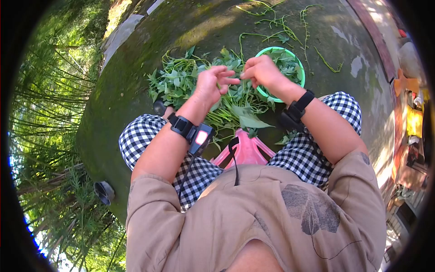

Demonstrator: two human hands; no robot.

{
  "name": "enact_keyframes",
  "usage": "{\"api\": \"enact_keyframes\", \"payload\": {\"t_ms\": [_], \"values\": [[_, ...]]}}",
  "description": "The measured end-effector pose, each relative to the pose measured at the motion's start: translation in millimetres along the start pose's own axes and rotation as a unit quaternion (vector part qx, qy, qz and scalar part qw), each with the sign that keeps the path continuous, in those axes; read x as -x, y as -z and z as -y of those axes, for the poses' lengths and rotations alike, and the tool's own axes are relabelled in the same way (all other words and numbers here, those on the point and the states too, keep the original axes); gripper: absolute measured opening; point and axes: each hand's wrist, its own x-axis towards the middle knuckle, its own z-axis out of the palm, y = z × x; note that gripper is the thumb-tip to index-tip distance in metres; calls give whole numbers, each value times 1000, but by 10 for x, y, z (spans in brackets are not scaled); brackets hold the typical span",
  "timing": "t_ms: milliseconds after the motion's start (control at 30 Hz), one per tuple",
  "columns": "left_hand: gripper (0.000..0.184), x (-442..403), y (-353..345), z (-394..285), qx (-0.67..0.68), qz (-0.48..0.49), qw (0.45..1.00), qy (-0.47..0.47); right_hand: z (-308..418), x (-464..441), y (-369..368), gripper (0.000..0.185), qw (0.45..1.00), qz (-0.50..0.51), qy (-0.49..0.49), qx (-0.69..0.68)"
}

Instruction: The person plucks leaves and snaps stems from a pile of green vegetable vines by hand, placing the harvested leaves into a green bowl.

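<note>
A heap of leafy green stems lies on the ground between my knees. Over it I hold my left hand, its fingers stretched out and apart, with nothing plainly visible in them. My right hand is close beside it, fingers curled and tips pinched together; anything between them is too small to make out. Beneath and beyond my right hand stands a green-rimmed round basket with picked leaves inside. The right hand and forearm cover part of its rim.
Several bare stems are scattered on the mossy concrete ground beyond the basket. A pink plastic stool shows between my legs. A grey pot-like object sits at the left edge near bushes, and assorted items line the right side.
</note>
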Motion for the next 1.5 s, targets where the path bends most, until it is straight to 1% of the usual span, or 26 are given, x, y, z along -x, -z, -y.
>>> {"api": "enact_keyframes", "payload": {"t_ms": [67,100,133,167,200,233,267,300,333,367,400,433,500,533,633,700,800,900,1033,1100,1133,1267,1367,1433,1467,1500], "values": [[21,-148,250,-213,-41,-62,994,-74,91,0,272,9,999,-39,29,-21],[29,-247,441,-346,-55,-110,985,-120,36,-87,469,13,995,-85,8,47],[37,-258,583,-484,-187,-202,933,-231,-53,-135,624,20,955,-197,42,217],[46,-259,739,-635,-312,-287,842,-333,47,-81,702,26,873,-250,0,419],[52,-321,984,-766,-439,-373,710,-405,-124,-115,798,27,835,-305,14,458],[57,-439,1275,-855,-545,-443,544,-460,-154,-121,810,27,825,-307,6,474],[50,-592,1548,-880,-548,-444,538,-461,-182,-126,820,27,815,-309,-2,489],[49,-435,1425,-923,-446,-380,720,-372,-6,20,787,26,835,-258,-33,484],[49,-133,1157,-952,-320,-292,863,-261,75,101,747,25,851,-206,-68,478],[50,22,984,-923,-176,-187,958,-130,32,77,721,24,865,-185,-48,464],[59,-59,1019,-863,-135,-111,979,-103,2,38,687,24,877,-164,-29,451],[58,-77,959,-803,-104,-68,988,-88,-22,17,643,25,887,-145,-10,439],[57,-104,783,-673,-39,19,997,-62,-153,-19,429,32,905,-183,149,355],[57,-72,670,-632,-35,39,998,-47,-90,13,321,31,928,-127,169,308],[55,-26,370,-537,-7,50,998,-32,67,83,-39,22,961,-28,148,233],[54,-66,297,-532,39,80,996,-20,82,67,-233,32,960,25,172,220],[53,-79,189,-517,84,89,992,-34,100,-9,-432,30,961,94,145,216],[52,-48,134,-566,104,79,989,-67,102,-74,-519,26,973,49,179,138],[49,-1,78,-558,38,127,988,-82,63,-231,-465,24,988,39,148,16],[48,20,79,-535,0,113,987,-110,60,-239,-426,25,985,2,160,60],[46,33,90,-555,-9,70,990,-123,95,-215,-406,25,983,-22,165,80],[44,49,172,-615,48,23,987,-151,153,-223,-286,24,981,-65,161,87],[37,5,395,-757,23,-152,968,-197,211,-222,-143,24,985,-60,135,94],[31,-29,620,-919,-78,-223,944,-231,227,-199,-68,23,982,-45,132,124],[17,-133,782,-968,-120,-255,927,-247,204,-195,-25,22,974,-45,149,165],[12,-100,749,-950,-250,-291,874,-299,191,-183,20,21,963,-45,164,207]]}}
